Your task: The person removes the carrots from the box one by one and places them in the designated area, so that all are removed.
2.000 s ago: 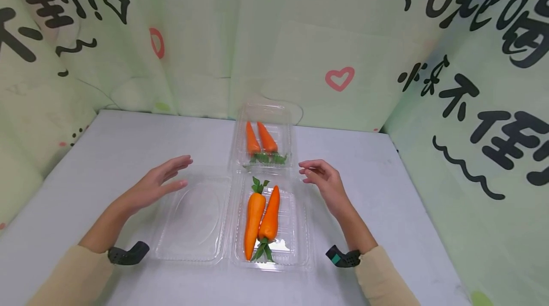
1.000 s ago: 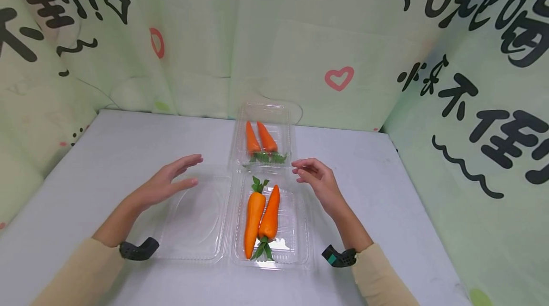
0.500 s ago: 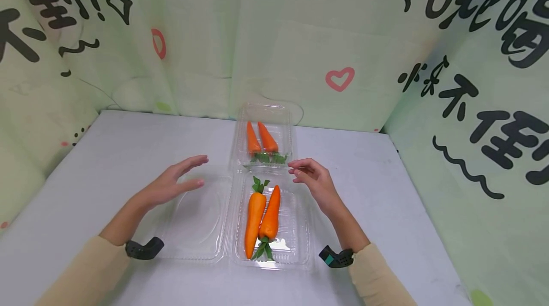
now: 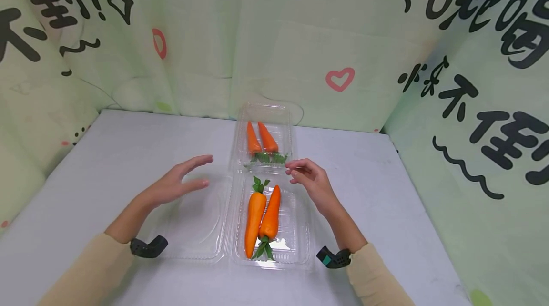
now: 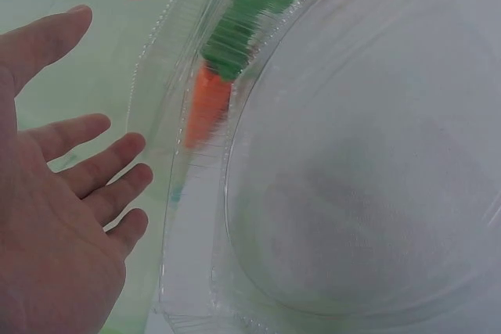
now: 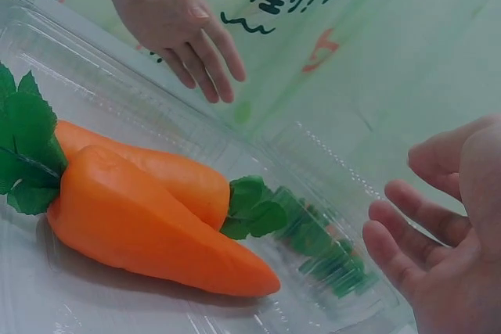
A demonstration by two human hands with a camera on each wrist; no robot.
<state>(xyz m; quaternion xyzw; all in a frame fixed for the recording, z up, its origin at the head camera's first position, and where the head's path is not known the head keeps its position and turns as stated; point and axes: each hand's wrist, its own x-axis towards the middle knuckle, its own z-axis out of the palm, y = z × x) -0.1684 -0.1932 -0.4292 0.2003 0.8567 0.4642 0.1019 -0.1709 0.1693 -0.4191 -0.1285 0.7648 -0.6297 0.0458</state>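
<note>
At far left, a pale green curtain [image 4: 206, 34] bears bold black characters [image 4: 47, 3]; it also forms the back and right walls around a smooth white table [image 4: 137, 144]. A beige sleeve [image 4: 92, 260] leads to a black wrist device [image 4: 149, 247] and the left hand [image 4: 171, 186], fingers extended and thumb spread, above a clear plastic lid [image 4: 199, 225] lying flat. Joined to the lid's right is an open clear tray [image 4: 296, 225] on the table. Inside lie a left carrot [image 4: 255, 222], leaves toward the back, and a right carrot [image 4: 270, 215], leaves toward the front. Just behind stands a second clear container [image 4: 274, 113], near the back curtain, holding two more carrots [image 4: 268, 139]. Above and to the right, a red heart [image 4: 340, 79] is printed on the curtain. The right hand [image 4: 314, 184], well apart from the left, has loosely bent fingers near the second container's front right corner; whether they touch it, I cannot tell. Large black lettering [image 4: 497, 144] covers the right wall.
</note>
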